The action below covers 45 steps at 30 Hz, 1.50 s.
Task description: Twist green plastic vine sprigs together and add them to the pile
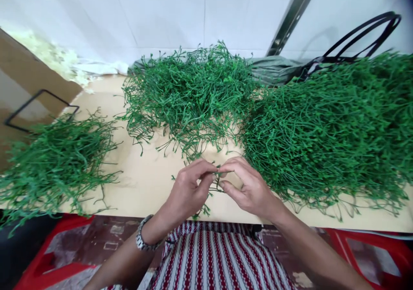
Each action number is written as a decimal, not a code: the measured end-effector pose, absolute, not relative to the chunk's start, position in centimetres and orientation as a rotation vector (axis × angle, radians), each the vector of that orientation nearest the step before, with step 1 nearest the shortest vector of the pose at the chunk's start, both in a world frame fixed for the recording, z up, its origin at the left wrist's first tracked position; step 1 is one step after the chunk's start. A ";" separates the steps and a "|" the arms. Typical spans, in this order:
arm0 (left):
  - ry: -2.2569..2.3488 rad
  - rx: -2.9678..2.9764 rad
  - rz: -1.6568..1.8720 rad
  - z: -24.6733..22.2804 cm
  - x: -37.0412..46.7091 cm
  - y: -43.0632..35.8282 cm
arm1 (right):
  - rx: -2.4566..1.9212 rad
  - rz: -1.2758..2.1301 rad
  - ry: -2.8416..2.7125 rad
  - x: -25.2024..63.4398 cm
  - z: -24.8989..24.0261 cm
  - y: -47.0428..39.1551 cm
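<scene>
White wall panels [171, 14] back a pale desk [135, 174], green piles [322, 139] at both ends. Near the front edge's middle, the left hand [189, 189] pinches a green sprig [217, 180]; the right hand [250, 191] touches it, whether clamped I cannot tell.

Wiry green stems [335, 131], plastic-looking and mostly matt, formed rough-textured heaps on a smooth, pale table [137, 174]. A metal watch [140, 236] shone near a patterned cloth garment [213, 260]. Red plastic stools [69, 223], a brown cardboard box [22, 70] and a perforated metal post [293, 16] added contrasting finishes.
</scene>
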State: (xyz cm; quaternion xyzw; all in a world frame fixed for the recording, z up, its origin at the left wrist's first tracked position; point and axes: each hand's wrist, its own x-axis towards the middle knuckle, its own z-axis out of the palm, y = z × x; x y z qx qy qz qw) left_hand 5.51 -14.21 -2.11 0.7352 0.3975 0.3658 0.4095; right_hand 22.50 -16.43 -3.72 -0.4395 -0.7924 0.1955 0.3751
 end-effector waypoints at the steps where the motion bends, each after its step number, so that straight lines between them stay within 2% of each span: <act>1: 1.000 1.812 0.928 -2.2 5.4 -14.1 | -1.154 0.487 -1.995 22.5 -3.8 -16.5; 8: 0.984 1.730 0.910 -2.3 5.9 -13.9 | -1.162 -0.004 -2.100 22.8 -3.1 -16.7; 16: 0.921 1.800 0.953 -2.4 6.4 -13.8 | -1.135 0.165 -1.937 23.2 -3.9 -16.5; 29: 0.836 1.978 1.013 -3.1 6.1 -13.4 | -1.063 0.103 -1.616 24.6 -4.5 -16.7; 34: 0.787 1.941 0.965 -2.5 6.6 -13.5 | -1.030 -0.072 -1.912 23.9 -4.2 -16.6; 38: 0.778 1.922 0.933 -2.0 7.0 -13.6 | -1.038 -0.059 -2.035 23.4 -4.3 -16.5; 45: 0.869 2.288 0.737 -1.4 6.9 -13.8 | -1.107 -0.134 -2.228 23.5 -3.9 -16.8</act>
